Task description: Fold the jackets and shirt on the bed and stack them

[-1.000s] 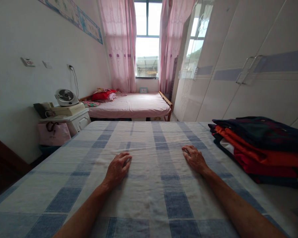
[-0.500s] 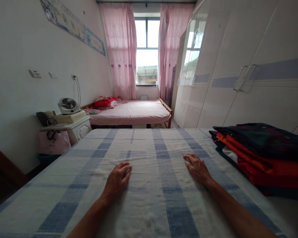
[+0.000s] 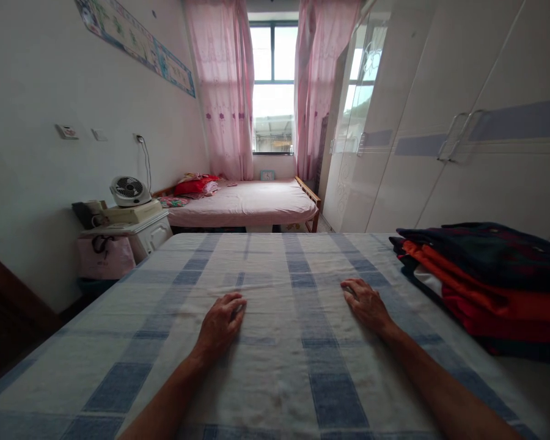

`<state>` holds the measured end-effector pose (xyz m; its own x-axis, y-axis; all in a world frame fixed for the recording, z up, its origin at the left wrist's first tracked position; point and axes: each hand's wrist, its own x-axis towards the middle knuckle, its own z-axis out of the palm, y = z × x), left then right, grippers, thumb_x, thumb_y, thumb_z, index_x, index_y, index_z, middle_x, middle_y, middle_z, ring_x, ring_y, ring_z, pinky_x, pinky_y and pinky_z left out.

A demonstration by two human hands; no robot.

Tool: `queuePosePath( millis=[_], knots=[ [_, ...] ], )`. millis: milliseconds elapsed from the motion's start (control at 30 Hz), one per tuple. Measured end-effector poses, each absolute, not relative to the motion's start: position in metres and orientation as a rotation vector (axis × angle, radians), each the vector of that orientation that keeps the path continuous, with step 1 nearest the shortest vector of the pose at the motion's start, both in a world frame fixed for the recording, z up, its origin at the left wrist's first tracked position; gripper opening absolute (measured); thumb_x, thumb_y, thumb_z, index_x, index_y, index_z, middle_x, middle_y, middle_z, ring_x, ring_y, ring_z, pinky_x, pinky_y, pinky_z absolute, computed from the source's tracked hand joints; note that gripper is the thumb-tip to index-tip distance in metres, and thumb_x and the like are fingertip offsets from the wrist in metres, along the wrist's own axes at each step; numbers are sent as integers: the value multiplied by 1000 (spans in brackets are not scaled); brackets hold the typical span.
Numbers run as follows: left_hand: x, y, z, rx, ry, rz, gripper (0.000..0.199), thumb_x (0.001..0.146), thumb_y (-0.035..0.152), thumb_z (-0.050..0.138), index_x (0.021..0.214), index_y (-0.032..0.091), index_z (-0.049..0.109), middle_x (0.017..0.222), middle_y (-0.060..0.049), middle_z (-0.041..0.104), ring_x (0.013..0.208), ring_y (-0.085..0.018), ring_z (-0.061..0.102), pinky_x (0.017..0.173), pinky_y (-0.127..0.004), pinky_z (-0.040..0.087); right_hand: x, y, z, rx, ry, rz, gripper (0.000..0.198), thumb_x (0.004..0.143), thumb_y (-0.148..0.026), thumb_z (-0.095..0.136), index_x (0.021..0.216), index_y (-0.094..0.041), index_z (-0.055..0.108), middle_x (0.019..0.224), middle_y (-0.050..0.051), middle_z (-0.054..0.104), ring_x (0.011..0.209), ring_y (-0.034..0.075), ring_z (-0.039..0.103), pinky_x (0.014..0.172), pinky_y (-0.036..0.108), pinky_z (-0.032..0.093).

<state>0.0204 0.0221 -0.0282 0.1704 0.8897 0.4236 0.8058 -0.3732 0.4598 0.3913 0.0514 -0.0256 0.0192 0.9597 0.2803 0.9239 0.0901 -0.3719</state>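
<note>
My left hand [image 3: 222, 320] rests palm down on the blue-and-white checked bedsheet [image 3: 275, 373], left of the middle. Its fingers are slightly bent and parted, with nothing in them. Further right, my right hand [image 3: 365, 304] lies on the same sheet, its fingers loosely spread and holding nothing. A stack of folded clothes [image 3: 499, 287], dark, orange and red, sits on the sheet to the right of my right hand and does not touch it.
Beyond the sheet stands a second bed [image 3: 252, 205] with a pink cover and red bedding [image 3: 195, 184]. A white wardrobe [image 3: 421, 116] lines the right side. To the left, a fan [image 3: 131, 190] stands on a box on the bedside cabinet [image 3: 151, 235], beside a pink bag [image 3: 105, 258].
The view has tilted down slightly, so the window and curtains sit higher in it. Both hands keep their places on the sheet, and the clothes have not moved.
</note>
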Motion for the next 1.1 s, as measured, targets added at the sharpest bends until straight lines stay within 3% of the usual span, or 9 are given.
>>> queuePosePath(
  millis=[1100],
  knots=[
    [20, 23, -29, 2295, 1678, 985, 27, 79, 24, 49, 97, 21, 69, 111, -7, 65, 105, -22, 57, 95, -38, 45, 391, 50, -24, -1831, -1913, 144, 31, 82, -24, 41, 106, -22, 60, 125, 7, 55, 118, 22, 48, 93, 39, 35]
  ],
)
